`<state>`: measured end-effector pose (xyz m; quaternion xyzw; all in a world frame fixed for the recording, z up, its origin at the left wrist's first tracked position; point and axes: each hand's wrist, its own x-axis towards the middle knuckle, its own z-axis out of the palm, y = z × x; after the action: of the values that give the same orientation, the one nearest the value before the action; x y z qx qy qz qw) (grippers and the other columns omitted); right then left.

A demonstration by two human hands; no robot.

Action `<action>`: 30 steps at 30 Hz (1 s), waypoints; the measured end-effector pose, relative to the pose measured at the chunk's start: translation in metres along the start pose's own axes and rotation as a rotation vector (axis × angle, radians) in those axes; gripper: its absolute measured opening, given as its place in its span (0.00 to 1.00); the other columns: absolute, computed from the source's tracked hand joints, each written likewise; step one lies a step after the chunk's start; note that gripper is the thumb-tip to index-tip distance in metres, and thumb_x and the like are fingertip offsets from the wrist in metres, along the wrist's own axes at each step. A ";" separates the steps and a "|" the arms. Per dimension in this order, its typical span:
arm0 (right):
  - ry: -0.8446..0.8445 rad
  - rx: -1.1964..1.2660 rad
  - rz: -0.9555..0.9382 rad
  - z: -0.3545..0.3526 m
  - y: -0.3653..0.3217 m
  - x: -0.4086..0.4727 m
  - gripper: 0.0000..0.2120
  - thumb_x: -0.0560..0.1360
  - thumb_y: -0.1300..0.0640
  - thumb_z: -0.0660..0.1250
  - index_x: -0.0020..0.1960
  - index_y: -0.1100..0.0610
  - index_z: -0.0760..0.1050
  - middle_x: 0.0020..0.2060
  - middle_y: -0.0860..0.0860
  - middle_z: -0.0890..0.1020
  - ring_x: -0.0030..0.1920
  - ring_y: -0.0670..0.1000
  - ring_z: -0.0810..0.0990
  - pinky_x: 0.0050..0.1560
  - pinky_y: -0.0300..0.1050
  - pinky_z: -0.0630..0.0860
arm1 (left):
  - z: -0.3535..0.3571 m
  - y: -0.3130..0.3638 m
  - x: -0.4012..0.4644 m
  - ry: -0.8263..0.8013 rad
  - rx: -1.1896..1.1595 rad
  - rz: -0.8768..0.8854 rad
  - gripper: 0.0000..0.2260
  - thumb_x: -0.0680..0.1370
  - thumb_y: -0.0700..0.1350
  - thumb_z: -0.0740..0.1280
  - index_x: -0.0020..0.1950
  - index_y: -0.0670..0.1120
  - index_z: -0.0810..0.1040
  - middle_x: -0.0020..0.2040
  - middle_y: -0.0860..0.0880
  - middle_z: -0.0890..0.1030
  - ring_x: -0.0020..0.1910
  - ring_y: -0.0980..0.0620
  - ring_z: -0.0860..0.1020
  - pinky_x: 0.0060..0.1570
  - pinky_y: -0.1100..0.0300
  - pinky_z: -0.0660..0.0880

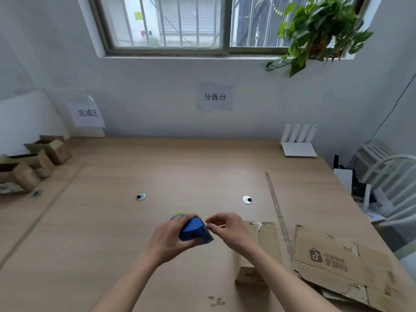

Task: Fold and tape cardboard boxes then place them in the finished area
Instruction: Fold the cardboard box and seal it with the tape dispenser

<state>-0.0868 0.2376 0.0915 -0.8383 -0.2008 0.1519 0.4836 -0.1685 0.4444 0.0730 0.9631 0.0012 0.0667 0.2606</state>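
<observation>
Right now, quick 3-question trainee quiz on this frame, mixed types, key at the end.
1. True or false: the left hand grips the blue tape dispenser.
2. Where do the folded boxes sit? A) far left of the table, near the 完成区 sign B) beside the white router C) on the chair
3. Fill in: the right hand has its fingers at the dispenser's ____ end.

Key: 1 true; 2 A; 3 cutter (front). The frame does not settle whether the right hand already pinches tape.
</observation>
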 end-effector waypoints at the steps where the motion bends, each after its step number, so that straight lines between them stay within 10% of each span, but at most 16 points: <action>1: 0.035 -0.006 -0.014 -0.001 -0.005 0.002 0.05 0.74 0.57 0.73 0.49 0.53 0.87 0.42 0.43 0.87 0.44 0.39 0.84 0.49 0.37 0.80 | -0.006 0.000 0.002 0.008 0.001 0.006 0.28 0.68 0.73 0.65 0.67 0.69 0.66 0.57 0.69 0.76 0.50 0.66 0.75 0.44 0.70 0.68; 10: 0.197 0.077 0.031 -0.042 -0.007 -0.002 0.03 0.71 0.53 0.77 0.41 0.51 0.86 0.36 0.44 0.86 0.40 0.41 0.84 0.43 0.37 0.80 | -0.016 0.037 0.035 -0.043 0.090 0.070 0.25 0.71 0.72 0.61 0.66 0.69 0.62 0.37 0.70 0.73 0.35 0.68 0.73 0.33 0.68 0.62; 30: 0.229 0.239 0.615 -0.141 0.172 -0.112 0.10 0.76 0.57 0.74 0.46 0.66 0.83 0.37 0.55 0.84 0.37 0.47 0.81 0.38 0.37 0.79 | 0.077 0.040 0.070 -0.558 0.078 0.060 0.22 0.68 0.76 0.62 0.54 0.66 0.79 0.43 0.66 0.81 0.41 0.65 0.79 0.45 0.60 0.78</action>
<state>-0.0883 0.0004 0.0169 -0.8087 0.1360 0.2178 0.5292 -0.0908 0.3742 0.0361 0.9532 -0.0964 -0.1936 0.2115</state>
